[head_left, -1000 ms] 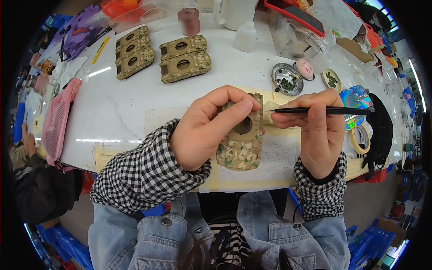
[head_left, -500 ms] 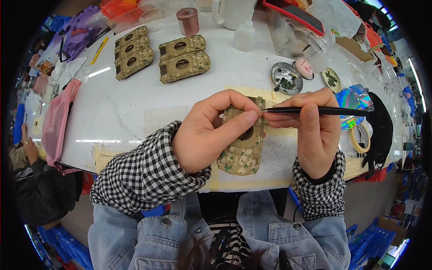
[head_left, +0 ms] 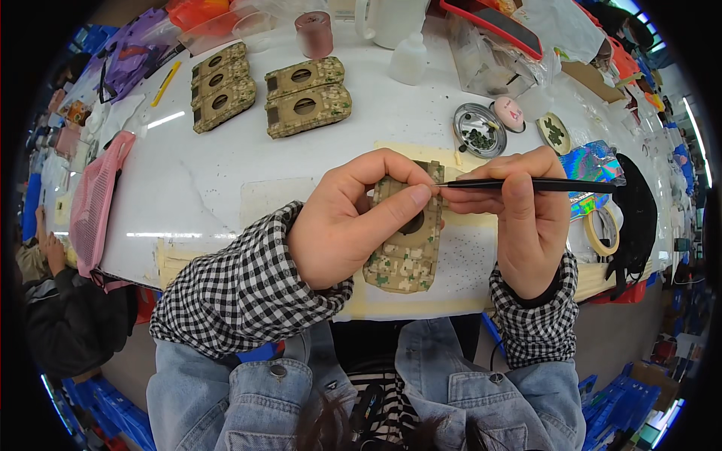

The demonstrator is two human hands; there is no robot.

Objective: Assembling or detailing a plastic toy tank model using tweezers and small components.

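My left hand (head_left: 353,218) grips a camouflage-painted model tank hull (head_left: 406,252), tan with green patches and a round hole in its top, held above the white table (head_left: 226,165). My right hand (head_left: 526,218) pinches black tweezers (head_left: 541,185) that lie level, their tip touching the hull's upper edge by my left thumb. Whether the tip holds a small part I cannot tell.
Several more camouflage hulls (head_left: 304,98) lie at the far side of the table. A round metal dish (head_left: 480,129) of small green pieces, a pink egg-shaped thing (head_left: 509,113), a white bottle (head_left: 408,59), a tape roll (head_left: 604,231) and a pink mesh bag (head_left: 94,199) surround the work spot. Another person (head_left: 53,293) sits left.
My left hand has slid the hull slightly right and its thumb moved up toward the tweezer tip. The tweezers stayed nearly level at the hull's top edge.
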